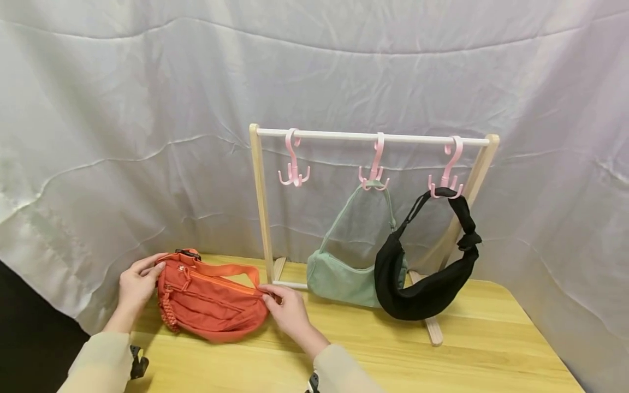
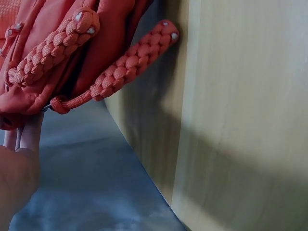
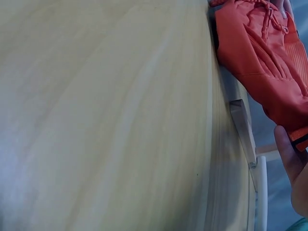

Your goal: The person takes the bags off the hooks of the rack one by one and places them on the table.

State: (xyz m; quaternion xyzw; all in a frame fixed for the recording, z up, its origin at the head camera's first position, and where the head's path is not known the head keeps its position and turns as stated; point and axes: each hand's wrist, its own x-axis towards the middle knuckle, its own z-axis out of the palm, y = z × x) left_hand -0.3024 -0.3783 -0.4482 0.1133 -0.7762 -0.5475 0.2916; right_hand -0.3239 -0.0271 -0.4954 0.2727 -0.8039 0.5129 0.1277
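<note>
A red-orange waist bag [image 1: 216,303] with zips, braided pulls [image 2: 130,62] and an orange strap [image 1: 231,269] is at the left of the table. My left hand [image 1: 136,284] pinches its left end near the black buckle [image 1: 189,254]. At the other end, my right hand [image 1: 290,311] pinches the corner of the bag between thumb and fingers. In the right wrist view the thumb [image 3: 288,154] lies against the bag's end. The left wrist view shows only part of the left hand [image 2: 21,163], below the bag.
A rack with a white rail [image 1: 334,135] carries three pink hooks [image 1: 292,169]. The left hook bears no bag. A green shoulder bag [image 1: 344,278] hangs from the middle one, a black bag [image 1: 417,297] from the right one. Grey cloth [image 1: 147,109] surrounds the wooden table [image 1: 491,338].
</note>
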